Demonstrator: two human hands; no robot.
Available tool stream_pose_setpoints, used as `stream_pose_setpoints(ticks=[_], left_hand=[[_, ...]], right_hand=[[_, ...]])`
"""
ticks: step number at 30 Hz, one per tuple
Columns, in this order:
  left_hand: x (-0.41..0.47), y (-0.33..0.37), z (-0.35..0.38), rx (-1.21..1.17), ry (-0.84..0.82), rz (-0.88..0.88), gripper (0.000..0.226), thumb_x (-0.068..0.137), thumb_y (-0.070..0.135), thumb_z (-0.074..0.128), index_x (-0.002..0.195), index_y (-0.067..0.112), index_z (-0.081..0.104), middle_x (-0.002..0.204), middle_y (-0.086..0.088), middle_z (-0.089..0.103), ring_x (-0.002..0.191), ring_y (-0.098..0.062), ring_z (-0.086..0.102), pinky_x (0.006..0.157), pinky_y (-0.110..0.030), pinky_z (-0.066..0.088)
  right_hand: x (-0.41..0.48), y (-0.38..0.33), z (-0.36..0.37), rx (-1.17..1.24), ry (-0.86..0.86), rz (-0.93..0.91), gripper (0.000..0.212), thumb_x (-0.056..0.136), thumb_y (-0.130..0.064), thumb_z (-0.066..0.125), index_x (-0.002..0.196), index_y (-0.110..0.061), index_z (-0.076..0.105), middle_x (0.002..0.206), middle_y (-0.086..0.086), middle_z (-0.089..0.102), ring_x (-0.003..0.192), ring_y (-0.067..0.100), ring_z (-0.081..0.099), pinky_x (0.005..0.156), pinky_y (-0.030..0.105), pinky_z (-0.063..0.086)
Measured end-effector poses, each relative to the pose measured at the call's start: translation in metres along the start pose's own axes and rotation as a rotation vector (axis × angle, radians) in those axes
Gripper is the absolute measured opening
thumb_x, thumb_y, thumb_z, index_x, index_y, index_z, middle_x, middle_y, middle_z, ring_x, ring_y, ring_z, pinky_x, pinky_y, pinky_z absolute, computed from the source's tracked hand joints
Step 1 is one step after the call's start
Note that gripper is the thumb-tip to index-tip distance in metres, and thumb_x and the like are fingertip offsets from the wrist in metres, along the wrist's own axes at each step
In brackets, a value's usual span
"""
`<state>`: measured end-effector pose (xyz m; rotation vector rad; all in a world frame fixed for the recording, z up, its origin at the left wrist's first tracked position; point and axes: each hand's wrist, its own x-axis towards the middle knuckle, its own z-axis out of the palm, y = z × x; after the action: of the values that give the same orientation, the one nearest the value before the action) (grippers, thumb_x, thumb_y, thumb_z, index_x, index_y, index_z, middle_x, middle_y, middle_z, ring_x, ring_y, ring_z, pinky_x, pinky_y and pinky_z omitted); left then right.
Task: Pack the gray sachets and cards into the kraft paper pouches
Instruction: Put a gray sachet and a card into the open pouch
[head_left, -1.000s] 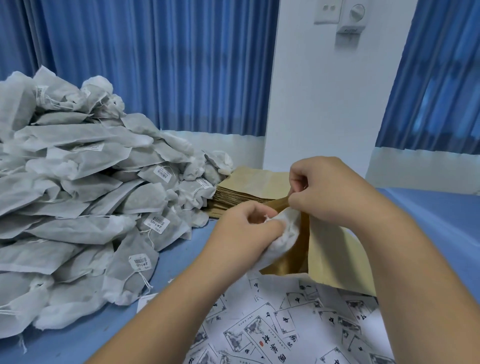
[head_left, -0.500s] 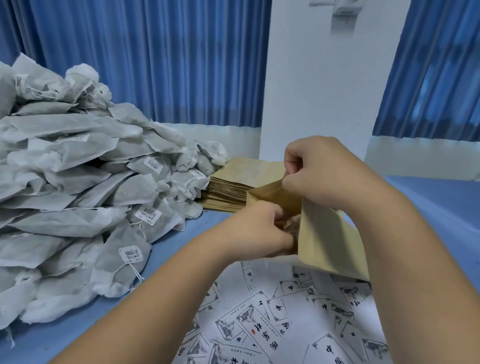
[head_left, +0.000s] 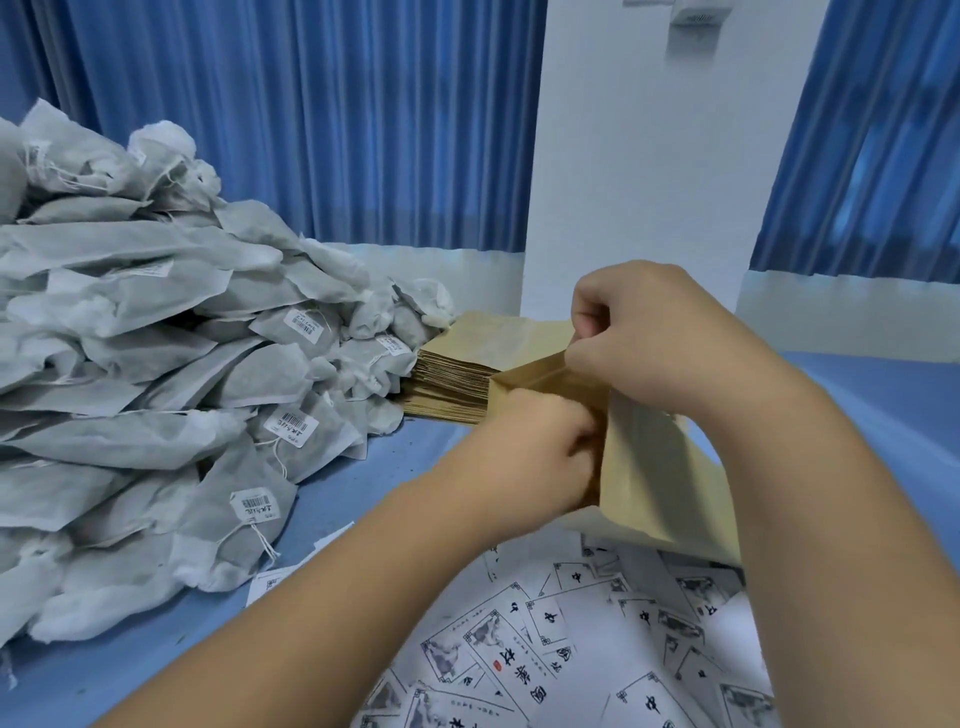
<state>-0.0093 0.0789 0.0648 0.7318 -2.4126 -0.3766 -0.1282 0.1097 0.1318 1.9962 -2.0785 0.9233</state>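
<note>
Above the cards (head_left: 519, 660), hands (head_left: 545, 457) (head_left: 644, 332) at kraft pouch (head_left: 654, 483)

On blue table (head_left: 358, 499): along the left, near to far, tall heap of gray sachets (head_left: 156, 415), barcode tags showing. Far centre, just beside the heap, flat stack of kraft paper pouches (head_left: 457, 384). Near right, overlapping spread of printed cards (head_left: 597, 649).

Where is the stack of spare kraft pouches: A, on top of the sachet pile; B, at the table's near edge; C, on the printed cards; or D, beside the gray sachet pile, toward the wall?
D: the kraft pouch stack lies on the blue table right beside the gray sachet pile, farther off than the printed cards.
</note>
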Motion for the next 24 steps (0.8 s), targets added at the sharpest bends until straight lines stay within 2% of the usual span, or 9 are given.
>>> stream_pose_setpoints(ticks=[3,5,7,8,11,13,15,17,24], left_hand=[[-0.026,-0.030,-0.010,-0.124,0.200,-0.037,0.020,0.089,0.025,0.064,0.069,0.022,0.066,0.062,0.010,0.063,0.060,-0.003,0.057,0.057,-0.019,0.044],[-0.039,-0.052,-0.016,-0.223,0.201,-0.182,0.017,0.088,0.028,0.065,0.072,0.026,0.071,0.065,0.006,0.066,0.056,-0.012,0.059,0.054,-0.027,0.048],[-0.047,-0.073,-0.014,-0.136,0.077,-0.308,0.015,0.088,0.034,0.065,0.074,0.031,0.070,0.071,0.008,0.066,0.058,-0.006,0.058,0.056,-0.024,0.048],[-0.049,-0.080,-0.011,-0.014,-0.040,-0.343,0.009,0.087,0.042,0.065,0.084,0.035,0.069,0.081,0.013,0.064,0.068,-0.002,0.058,0.065,-0.023,0.048],[-0.054,-0.093,0.003,0.247,-0.375,-0.399,0.052,0.077,0.064,0.065,0.116,0.031,0.061,0.109,0.016,0.047,0.098,-0.006,0.050,0.085,-0.030,0.046],[-0.055,-0.096,0.008,0.217,-0.395,-0.405,0.064,0.071,0.065,0.070,0.124,0.033,0.058,0.114,0.017,0.044,0.106,-0.006,0.045,0.088,-0.028,0.044],[-0.054,-0.098,0.010,0.153,-0.350,-0.408,0.062,0.067,0.062,0.076,0.121,0.036,0.058,0.113,0.019,0.044,0.105,-0.003,0.045,0.086,-0.025,0.043],[-0.055,-0.097,0.010,0.086,-0.299,-0.426,0.046,0.066,0.054,0.080,0.103,0.041,0.057,0.106,0.021,0.046,0.096,0.001,0.047,0.077,-0.019,0.041],[-0.054,-0.093,0.004,-0.069,0.061,-0.415,0.019,0.075,0.021,0.075,0.070,0.032,0.060,0.074,0.017,0.061,0.063,0.005,0.051,0.052,-0.011,0.038]], right_hand=[[0.001,0.006,-0.002,-0.009,-0.006,0.043,0.016,0.069,-0.008,0.053,0.058,-0.018,0.047,0.063,-0.002,0.052,0.056,0.018,0.045,0.052,0.027,0.037],[0.000,0.009,-0.003,-0.025,-0.043,0.073,0.017,0.070,-0.007,0.054,0.058,-0.018,0.047,0.061,-0.002,0.048,0.055,0.018,0.043,0.050,0.025,0.034],[0.000,0.011,-0.004,-0.032,-0.069,0.090,0.020,0.071,-0.006,0.055,0.057,-0.018,0.047,0.063,-0.001,0.049,0.055,0.017,0.042,0.049,0.024,0.032],[0.000,0.012,-0.005,-0.029,-0.077,0.096,0.020,0.071,-0.006,0.055,0.057,-0.018,0.047,0.064,0.000,0.051,0.054,0.017,0.042,0.048,0.024,0.031],[0.000,0.016,-0.007,-0.016,-0.078,0.111,0.020,0.071,-0.006,0.056,0.057,-0.016,0.046,0.064,0.002,0.052,0.053,0.018,0.041,0.047,0.023,0.030],[-0.001,0.018,-0.008,-0.014,-0.069,0.114,0.020,0.071,-0.006,0.056,0.057,-0.016,0.046,0.058,0.000,0.048,0.052,0.018,0.039,0.047,0.023,0.030],[-0.002,0.019,-0.010,-0.008,-0.067,0.121,0.021,0.070,-0.005,0.057,0.056,-0.016,0.046,0.056,0.000,0.046,0.051,0.018,0.039,0.047,0.024,0.031],[-0.002,0.020,-0.012,-0.008,-0.069,0.123,0.020,0.070,-0.005,0.057,0.057,-0.015,0.046,0.059,0.001,0.049,0.052,0.019,0.041,0.048,0.023,0.031],[-0.003,0.017,-0.012,-0.010,-0.100,0.115,0.020,0.071,-0.005,0.057,0.058,-0.014,0.046,0.053,-0.001,0.044,0.052,0.018,0.039,0.049,0.024,0.031]])
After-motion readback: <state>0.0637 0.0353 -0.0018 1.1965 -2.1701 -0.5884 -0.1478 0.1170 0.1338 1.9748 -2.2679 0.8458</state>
